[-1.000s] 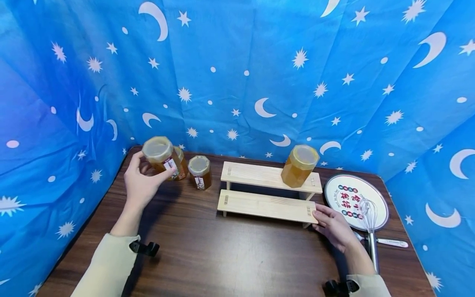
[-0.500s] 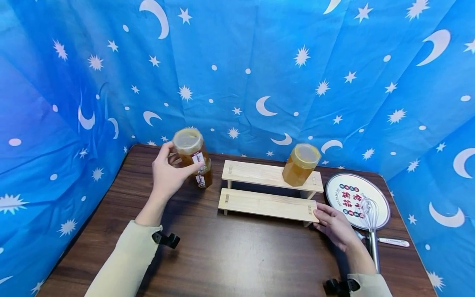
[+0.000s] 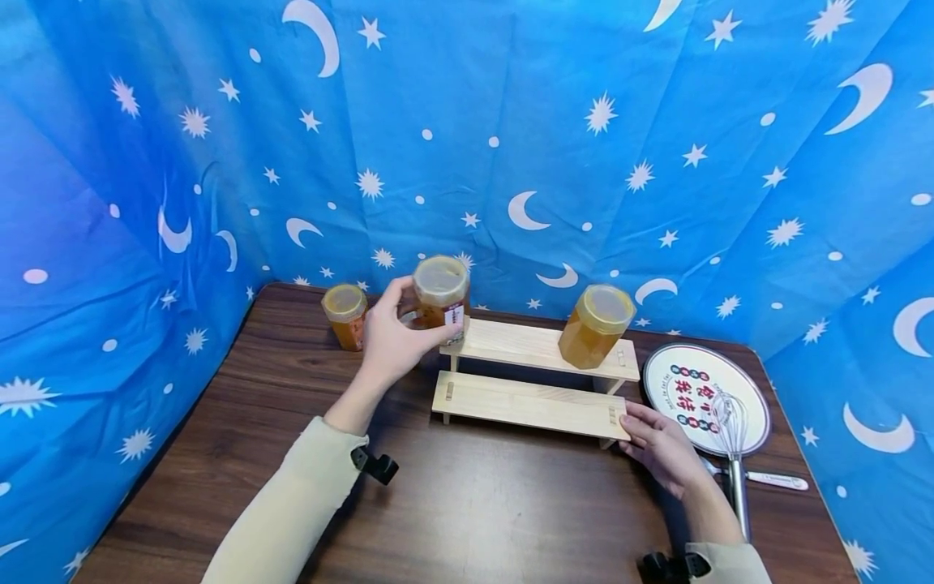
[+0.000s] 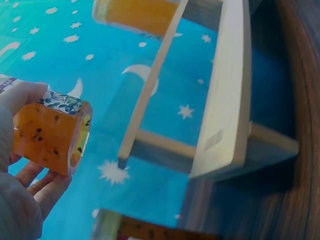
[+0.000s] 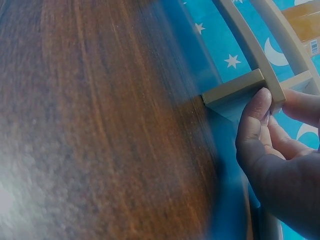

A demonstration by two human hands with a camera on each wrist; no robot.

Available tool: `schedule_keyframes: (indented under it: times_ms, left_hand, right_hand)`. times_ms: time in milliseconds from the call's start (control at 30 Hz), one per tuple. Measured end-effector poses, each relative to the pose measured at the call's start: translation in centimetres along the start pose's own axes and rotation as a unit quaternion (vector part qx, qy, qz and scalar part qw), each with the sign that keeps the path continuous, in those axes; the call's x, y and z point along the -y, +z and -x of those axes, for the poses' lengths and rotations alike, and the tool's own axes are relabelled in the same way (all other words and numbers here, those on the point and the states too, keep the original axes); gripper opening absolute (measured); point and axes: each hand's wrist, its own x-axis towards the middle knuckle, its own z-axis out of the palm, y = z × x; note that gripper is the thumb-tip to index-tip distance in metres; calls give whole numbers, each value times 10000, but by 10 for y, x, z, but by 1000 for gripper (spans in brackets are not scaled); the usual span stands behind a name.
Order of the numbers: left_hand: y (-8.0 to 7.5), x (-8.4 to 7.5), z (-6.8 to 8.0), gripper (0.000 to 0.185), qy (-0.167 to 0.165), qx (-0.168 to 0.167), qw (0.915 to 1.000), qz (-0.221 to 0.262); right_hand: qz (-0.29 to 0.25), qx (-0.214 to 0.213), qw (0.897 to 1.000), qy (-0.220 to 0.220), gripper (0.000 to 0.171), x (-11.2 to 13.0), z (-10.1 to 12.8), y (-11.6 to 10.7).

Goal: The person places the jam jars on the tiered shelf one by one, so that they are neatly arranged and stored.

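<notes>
My left hand [image 3: 394, 345] grips an octagonal jar [image 3: 442, 294] of amber contents with a clear lid, raised at the left end of the upper step of a wooden two-step rack [image 3: 514, 344]. In the left wrist view, dark seeds show inside this gripped jar [image 4: 47, 137], whose base is apart from the rack. At the rack's right end, my right hand [image 3: 660, 448] pinches the corner of the lower step [image 3: 525, 405] between thumb and fingers. A honey-coloured jar [image 3: 593, 328] stands on the upper step's right part.
Another amber jar [image 3: 346, 316] stands on the dark wooden table [image 3: 474, 503] at the back left. Part of a further jar [image 4: 150, 229] shows low in the left wrist view. Right of the rack lie a round white plate [image 3: 674, 369], a whisk [image 3: 735, 487] and a white-handled utensil [image 3: 779, 481].
My left hand has carried the jar rightward from the back left, past the table jars, to the rack's upper step. My right hand has stayed on the lower step's corner.
</notes>
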Motion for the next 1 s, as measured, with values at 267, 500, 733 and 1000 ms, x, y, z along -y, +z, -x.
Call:
schedule_keyframes:
  times_ms: [267,500,733,1000]
  left_hand:
    - [30,2,1,73,-131,272,9995,68]
    - [51,0,1,76,-247,422,9988,-18]
    - [69,-1,3,76,-146,569,9977,-336]
    - [84,-2,1,76,-192,684,9973,-208]
  right_hand:
    - [19,3,10000,5,72,2,0,1]
    - [28,-21,10000,63,73,-2,-2,-1]
    - [5,-15,10000,49,71,-2,-1,-2]
    - [-39,0,10000,-20,70,-2,-1,-1]
